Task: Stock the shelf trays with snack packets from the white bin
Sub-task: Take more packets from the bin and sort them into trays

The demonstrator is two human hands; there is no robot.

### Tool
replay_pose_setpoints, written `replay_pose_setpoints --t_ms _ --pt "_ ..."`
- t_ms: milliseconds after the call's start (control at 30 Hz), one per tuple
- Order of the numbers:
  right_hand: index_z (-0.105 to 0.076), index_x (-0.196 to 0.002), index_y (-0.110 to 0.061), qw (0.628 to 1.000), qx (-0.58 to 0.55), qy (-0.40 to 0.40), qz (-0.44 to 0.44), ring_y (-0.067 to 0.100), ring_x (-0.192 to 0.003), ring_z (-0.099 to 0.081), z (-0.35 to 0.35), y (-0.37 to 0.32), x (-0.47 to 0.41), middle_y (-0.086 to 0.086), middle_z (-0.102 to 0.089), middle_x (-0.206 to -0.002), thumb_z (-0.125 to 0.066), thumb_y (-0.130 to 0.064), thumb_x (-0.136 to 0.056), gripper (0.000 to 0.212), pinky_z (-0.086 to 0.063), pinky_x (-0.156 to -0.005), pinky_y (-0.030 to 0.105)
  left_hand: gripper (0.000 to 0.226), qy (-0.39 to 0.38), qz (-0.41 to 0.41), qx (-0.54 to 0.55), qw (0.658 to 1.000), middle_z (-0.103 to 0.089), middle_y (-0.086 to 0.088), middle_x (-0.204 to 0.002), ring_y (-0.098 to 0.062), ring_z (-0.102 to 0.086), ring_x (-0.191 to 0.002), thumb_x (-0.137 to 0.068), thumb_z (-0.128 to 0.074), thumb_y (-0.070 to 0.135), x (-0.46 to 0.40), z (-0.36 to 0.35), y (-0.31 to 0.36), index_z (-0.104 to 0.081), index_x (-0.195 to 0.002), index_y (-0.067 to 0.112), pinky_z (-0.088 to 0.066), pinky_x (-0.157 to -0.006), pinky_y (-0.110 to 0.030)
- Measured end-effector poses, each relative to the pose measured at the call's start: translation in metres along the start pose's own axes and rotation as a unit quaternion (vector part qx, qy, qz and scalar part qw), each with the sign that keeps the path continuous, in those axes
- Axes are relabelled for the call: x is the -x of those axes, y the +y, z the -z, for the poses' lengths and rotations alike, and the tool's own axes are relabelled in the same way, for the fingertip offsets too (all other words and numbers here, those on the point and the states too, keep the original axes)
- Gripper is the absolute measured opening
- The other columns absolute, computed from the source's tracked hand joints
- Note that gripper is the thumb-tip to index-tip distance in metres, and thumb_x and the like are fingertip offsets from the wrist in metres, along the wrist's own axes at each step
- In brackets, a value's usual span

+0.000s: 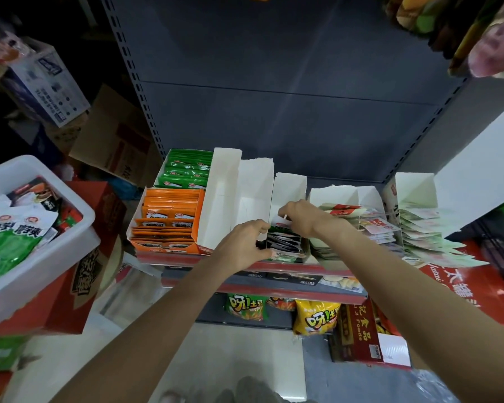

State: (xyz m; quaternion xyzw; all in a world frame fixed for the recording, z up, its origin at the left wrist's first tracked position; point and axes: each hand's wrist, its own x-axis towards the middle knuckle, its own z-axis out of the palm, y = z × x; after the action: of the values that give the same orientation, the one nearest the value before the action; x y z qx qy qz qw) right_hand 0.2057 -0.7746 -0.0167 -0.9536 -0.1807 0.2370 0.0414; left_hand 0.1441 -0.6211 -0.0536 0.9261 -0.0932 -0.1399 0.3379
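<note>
At the bottom of the frame two bare forearms reach up toward the middle of the shelf. The left hand curls its fingers round the front of a short stack of dark snack packets standing in a narrow white tray at centre frame. The right hand, just above and behind, pinches the top edge of the rearmost packet. This looks like the seating step: packets being squared up in their tray. To the left sit an orange tray and a green one, both full, with two bare white trays between them and the hands. The white bin, at left of frame, holds more packets. Next, I judge, one hand must let go and reach left to the bin.
</note>
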Motion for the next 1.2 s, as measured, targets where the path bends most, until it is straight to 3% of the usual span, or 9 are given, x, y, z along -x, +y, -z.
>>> replay_pose_setpoints --t_ms 133,200,267,333,433,600,833,1000,1200 --pt "-0.032 -0.057 -0.025 0.997 -0.064 -0.049 -0.006 0.015 -0.065 -0.039 0.008 0.003 0.002 -0.007 -0.034 -0.064 -0.048 -0.009 -0.091 0.041 -0.030 -0.059 0.026 0.060 -0.011 0.009 0.014 1.000 -0.052 -0.002 -0.136 -0.015 -0.049 -0.121 -0.083 -0.071 0.024 -0.002 0.001 0.003 -0.044 -0.137 0.016 -0.040 -0.099 -0.026" --pt "-0.048 -0.059 -0.017 0.995 -0.080 -0.052 -0.001 0.017 -0.065 -0.045 0.006 0.007 0.006 -0.002 -0.046 -0.065 -0.050 -0.011 -0.090 0.031 -0.030 -0.057 0.025 0.058 -0.020 0.011 0.028 0.999 -0.051 -0.003 -0.136 -0.015 -0.047 -0.123 -0.084 -0.069 0.017 -0.002 0.003 0.004 -0.045 -0.136 0.015 -0.038 -0.096 -0.023" --pt "-0.068 -0.089 -0.008 0.995 -0.080 -0.058 0.006 0.025 -0.090 -0.057 0.006 0.007 0.011 0.005 -0.065 -0.093 -0.050 -0.013 -0.090 0.018 -0.039 -0.069 0.028 0.055 -0.021 0.006 0.043 0.999 -0.051 -0.004 -0.135 -0.015 -0.046 -0.124 -0.083 -0.066 0.009 0.000 0.008 0.006 -0.047 -0.134 0.016 -0.038 -0.091 -0.021" --pt "-0.062 -0.119 -0.010 0.994 -0.098 -0.044 0.005 0.023 -0.113 -0.055 0.011 0.005 0.017 0.005 -0.062 -0.122 -0.047 -0.011 -0.093 0.031 -0.043 -0.089 0.030 0.051 -0.002 -0.001 0.045 0.999 -0.052 -0.003 -0.133 -0.013 -0.046 -0.123 -0.083 -0.063 0.005 0.003 0.018 0.007 -0.050 -0.131 0.017 -0.038 -0.088 -0.019" --pt "-0.059 -0.125 -0.013 0.991 -0.128 0.026 0.028 0.021 -0.118 -0.053 0.021 -0.005 0.025 0.005 -0.059 -0.128 -0.042 -0.007 -0.095 0.035 -0.040 -0.100 0.028 0.035 0.076 0.003 0.077 0.994 -0.059 0.000 -0.123 -0.011 -0.053 -0.114 -0.088 -0.060 0.010 0.010 0.038 0.005 -0.058 -0.122 0.017 -0.038 -0.087 -0.017" --pt "-0.061 -0.120 -0.013 0.967 -0.178 0.151 0.107 0.019 -0.107 -0.060 0.041 -0.059 0.025 0.004 -0.066 -0.114 -0.044 -0.004 -0.093 0.033 -0.042 -0.092 0.021 0.018 0.254 0.005 0.152 0.955 -0.062 0.006 -0.096 -0.007 -0.058 -0.091 -0.092 -0.056 0.009 0.039 0.085 -0.009 -0.064 -0.107 0.013 -0.042 -0.076 -0.005" --pt "-0.056 -0.128 -0.014 0.929 -0.115 0.256 0.242 0.023 -0.119 -0.051 0.037 -0.213 0.002 0.007 -0.057 -0.128 -0.045 -0.002 -0.090 0.042 -0.043 -0.097 0.036 0.019 0.442 0.094 0.135 0.882 -0.061 0.003 -0.091 -0.014 -0.058 -0.087 -0.087 -0.057 0.001 0.117 0.164 -0.099 -0.063 -0.105 0.006 -0.045 -0.081 -0.025" --pt "-0.054 -0.126 -0.007 0.931 -0.113 0.225 0.265 0.032 -0.116 -0.049 0.012 -0.333 -0.038 0.015 -0.055 -0.121 -0.048 -0.003 -0.087 0.040 -0.040 -0.097 0.041 0.025 0.427 0.186 0.024 0.885 -0.064 -0.012 -0.112 -0.029 -0.058 -0.106 -0.085 -0.060 0.006 0.179 0.217 -0.208 -0.062 -0.110 0.005 -0.043 -0.092 -0.035" --pt "-0.036 -0.136 -0.001 0.973 -0.134 0.102 0.159 0.035 -0.123 -0.046 -0.028 -0.439 -0.085 0.019 -0.046 -0.133 -0.048 -0.020 -0.095 0.046 -0.042 -0.093 0.038 0.062 0.197 0.275 -0.067 0.939 -0.036 -0.011 -0.148 -0.025 -0.039 -0.131 -0.089 -0.060 0.034 0.226 0.254 -0.315 -0.038 -0.142 0.011 -0.035 -0.106 -0.033"
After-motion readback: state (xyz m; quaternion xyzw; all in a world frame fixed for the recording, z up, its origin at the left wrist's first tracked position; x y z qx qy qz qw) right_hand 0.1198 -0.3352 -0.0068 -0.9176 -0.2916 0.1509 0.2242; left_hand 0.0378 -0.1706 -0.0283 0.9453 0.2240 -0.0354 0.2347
